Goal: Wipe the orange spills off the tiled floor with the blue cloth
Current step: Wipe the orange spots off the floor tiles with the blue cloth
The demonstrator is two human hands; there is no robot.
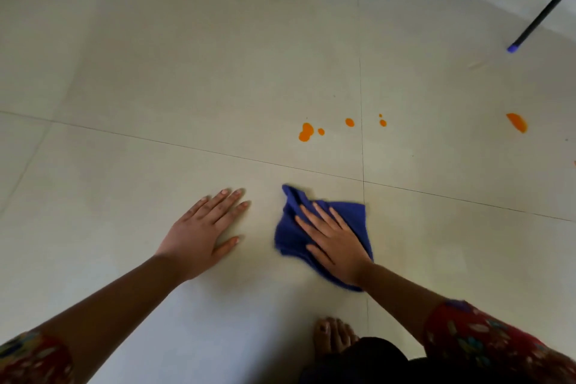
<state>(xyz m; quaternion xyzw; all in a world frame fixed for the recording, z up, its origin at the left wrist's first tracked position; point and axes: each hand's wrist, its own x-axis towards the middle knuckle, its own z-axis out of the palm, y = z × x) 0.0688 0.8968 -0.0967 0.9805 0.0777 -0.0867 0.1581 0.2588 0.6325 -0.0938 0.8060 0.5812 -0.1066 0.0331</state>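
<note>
Blue cloth [353, 213] under flat right hand [335, 240], left hand [201, 234] flat beside — orange spills [306, 131], chair legs [542, 14] beyond

Right hand [338, 240] presses blue cloth [352, 215] flat below orange spills [306, 131].

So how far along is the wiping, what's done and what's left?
Done: nothing I can confirm; no orange shows around the blue cloth, but no wiped patch is evident.
In hand: the right hand presses flat on the cloth, and the left hand is braced flat on the tiled floor.
Left: the cluster of orange drops beyond the cloth and the larger orange patch far right, all untouched.
</note>
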